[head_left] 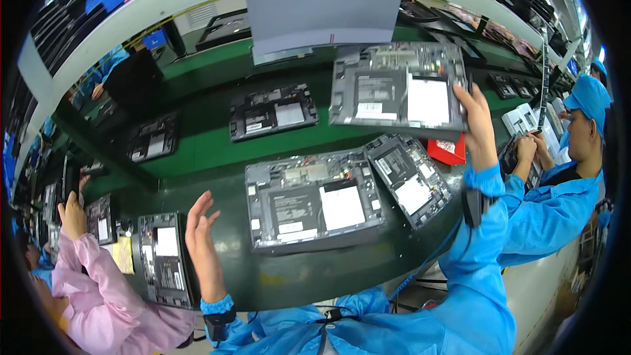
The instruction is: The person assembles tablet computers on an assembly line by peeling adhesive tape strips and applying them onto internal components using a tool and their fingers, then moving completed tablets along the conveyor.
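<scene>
My right hand [480, 125] grips the right edge of an opened tablet-like device [345, 102], holding it raised over the far side of the bench. A dark battery, a white panel and circuit boards show inside it. Below lies a second opened device [296, 207] of the same look, flat on the bench in front of me. Left of this one, my left hand [204, 240] hovers with fingers apart and nothing in it. A smaller opened device [397, 164] lies at a slant, touching or nearly touching the right side of the second device.
A red box [447, 151] sits under the raised device. Further opened devices lie on the green belt [204, 151] and at the bench's left [163, 256]. A grey screen [322, 16] stands behind. Co-workers in pink [112, 289] and blue [545, 217] sit either side.
</scene>
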Available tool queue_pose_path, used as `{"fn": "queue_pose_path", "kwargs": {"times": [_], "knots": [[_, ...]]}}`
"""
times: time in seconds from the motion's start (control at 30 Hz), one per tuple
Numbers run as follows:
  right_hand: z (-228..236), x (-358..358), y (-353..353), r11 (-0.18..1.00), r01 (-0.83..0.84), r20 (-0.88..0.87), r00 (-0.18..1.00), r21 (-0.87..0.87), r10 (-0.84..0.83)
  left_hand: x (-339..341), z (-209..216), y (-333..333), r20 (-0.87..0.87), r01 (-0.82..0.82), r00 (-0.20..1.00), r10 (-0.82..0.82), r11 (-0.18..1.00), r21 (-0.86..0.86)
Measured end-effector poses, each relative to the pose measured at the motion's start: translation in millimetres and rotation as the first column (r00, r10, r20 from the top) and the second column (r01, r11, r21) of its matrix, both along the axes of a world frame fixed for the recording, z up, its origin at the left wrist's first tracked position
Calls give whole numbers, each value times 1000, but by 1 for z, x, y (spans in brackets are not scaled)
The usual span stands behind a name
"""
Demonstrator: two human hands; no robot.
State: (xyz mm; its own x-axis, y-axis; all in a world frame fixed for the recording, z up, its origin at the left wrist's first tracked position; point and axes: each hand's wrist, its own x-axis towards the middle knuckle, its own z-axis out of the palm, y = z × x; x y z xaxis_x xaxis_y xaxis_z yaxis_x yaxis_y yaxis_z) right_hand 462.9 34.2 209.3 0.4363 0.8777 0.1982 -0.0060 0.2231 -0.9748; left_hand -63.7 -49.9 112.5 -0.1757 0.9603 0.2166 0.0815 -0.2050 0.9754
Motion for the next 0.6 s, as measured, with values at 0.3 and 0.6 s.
{"fn": "queue_pose_path", "kwargs": {"times": [0.3,0.6], "knots": [[-104,-169,-115,908,-179,-93,983,-378,156,38,-4,-35,171,354,925,-340,934,-55],[-47,-143,-83,994,-53,600,800,96,-15,71,39,-1,-792,441,599,-115,873,207]]}}
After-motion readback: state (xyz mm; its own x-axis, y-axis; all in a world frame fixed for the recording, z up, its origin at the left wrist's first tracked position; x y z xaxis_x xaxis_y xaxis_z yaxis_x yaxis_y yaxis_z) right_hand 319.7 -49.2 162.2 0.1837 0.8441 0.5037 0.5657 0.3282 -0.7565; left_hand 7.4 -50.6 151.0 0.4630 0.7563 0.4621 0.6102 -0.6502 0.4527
